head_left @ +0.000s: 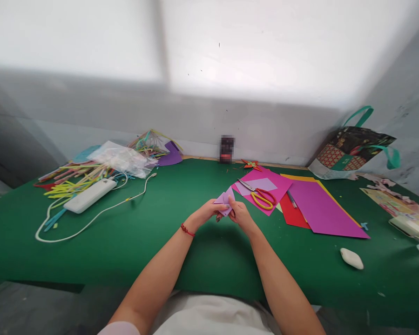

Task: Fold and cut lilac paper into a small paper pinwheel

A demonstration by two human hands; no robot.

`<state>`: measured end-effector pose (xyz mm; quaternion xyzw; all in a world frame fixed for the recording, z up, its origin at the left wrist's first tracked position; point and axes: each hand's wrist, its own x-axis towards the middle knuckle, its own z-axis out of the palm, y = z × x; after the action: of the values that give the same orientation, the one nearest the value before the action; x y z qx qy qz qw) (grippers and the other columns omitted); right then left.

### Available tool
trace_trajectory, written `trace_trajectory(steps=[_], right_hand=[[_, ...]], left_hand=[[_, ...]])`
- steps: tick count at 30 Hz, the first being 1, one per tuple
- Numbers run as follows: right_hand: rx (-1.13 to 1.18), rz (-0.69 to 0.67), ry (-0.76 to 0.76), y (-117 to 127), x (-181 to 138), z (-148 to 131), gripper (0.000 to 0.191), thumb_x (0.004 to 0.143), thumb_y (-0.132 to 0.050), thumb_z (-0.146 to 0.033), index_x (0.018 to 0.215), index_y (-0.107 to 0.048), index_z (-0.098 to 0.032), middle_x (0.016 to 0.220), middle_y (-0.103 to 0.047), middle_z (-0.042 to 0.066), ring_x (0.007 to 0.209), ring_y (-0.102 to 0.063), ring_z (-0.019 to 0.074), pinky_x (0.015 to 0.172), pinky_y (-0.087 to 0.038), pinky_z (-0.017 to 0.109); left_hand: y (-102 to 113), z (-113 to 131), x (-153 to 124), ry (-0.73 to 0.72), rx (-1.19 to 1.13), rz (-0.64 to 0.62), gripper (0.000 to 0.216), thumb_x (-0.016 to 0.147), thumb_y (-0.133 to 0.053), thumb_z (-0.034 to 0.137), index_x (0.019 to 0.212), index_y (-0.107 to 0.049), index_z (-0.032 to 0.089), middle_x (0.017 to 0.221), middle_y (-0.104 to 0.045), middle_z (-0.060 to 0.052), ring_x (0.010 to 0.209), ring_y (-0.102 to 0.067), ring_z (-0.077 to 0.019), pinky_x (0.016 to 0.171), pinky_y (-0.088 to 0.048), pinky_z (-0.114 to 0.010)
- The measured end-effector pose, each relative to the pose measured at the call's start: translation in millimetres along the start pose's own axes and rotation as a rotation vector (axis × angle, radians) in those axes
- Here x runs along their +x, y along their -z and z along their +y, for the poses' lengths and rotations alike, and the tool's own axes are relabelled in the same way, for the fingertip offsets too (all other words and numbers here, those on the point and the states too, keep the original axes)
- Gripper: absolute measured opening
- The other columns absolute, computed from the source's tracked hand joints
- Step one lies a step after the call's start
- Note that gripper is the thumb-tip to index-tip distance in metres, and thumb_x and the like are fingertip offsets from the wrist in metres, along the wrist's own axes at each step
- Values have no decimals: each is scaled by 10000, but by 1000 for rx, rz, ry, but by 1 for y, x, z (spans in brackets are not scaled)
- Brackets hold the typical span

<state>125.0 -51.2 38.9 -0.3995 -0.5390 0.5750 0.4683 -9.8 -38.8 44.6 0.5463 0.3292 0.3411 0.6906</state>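
Both my hands meet over the middle of the green table [143, 232] and pinch a small folded piece of lilac paper [224, 200]. My left hand [206, 214], with a red cord at the wrist, grips the paper's left side. My right hand [240, 215] pinches its right side with thumb and fingers closed. The paper is held just above the table top. Just behind my right hand lie yellow-and-red scissors [262, 197] on a pink sheet [281, 186].
Purple, red and yellow paper sheets [321, 209] lie right of the scissors. A white power bank [90, 195] with a cable, coloured straws [70, 184] and a plastic bag [120, 159] sit at the left. A patterned bag [349, 151] stands back right; a white eraser [351, 258] lies front right.
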Motion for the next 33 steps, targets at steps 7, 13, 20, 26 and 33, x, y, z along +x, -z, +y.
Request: trace_trajectory(steps=[7,13,20,26,33], right_hand=[[4,-17,-3,3,-1,3,652,626,-479,-775,342,-289,-219,266,-254,-55,262,-215,55,325,-147,244],[-108,-56,79,-3,-3,-1,530,660,-530,-703,552,-543,-184,354,-429,-42,324,-357,87,368,-280,241],[-89,-67,91,-4,-4,-1,544,718,-502,-654,446,-456,-185,467,-509,3,331,-366,66,379,-286,245],[-44,-114,58,-2,-4,-1,513,722,-512,-615,451,-480,-180,463,-517,0,321,-372,68,378,-296,242],[-23,-122,66,-1,-3,3,505,752,-500,-560,418,-472,-181,395,-469,-12,295,-351,66,372,-261,242]], left_hand=[[0,-1,-1,-2,-23,-20,271,609,-644,385,605,-517,146,485,-442,43,416,-366,-62,408,-289,-217],[0,-5,6,-129,-62,174,276,605,-596,405,566,-493,151,452,-413,45,416,-380,-71,427,-302,-230],[-6,-6,9,-165,-70,275,296,606,-600,423,588,-495,147,471,-464,24,436,-406,-83,459,-322,-244],[-9,-5,5,-205,-23,267,360,662,-588,477,560,-486,147,447,-468,20,422,-409,-81,458,-318,-239],[-8,-3,5,-223,65,299,378,657,-593,478,507,-464,155,413,-430,32,398,-396,-74,441,-304,-234]])
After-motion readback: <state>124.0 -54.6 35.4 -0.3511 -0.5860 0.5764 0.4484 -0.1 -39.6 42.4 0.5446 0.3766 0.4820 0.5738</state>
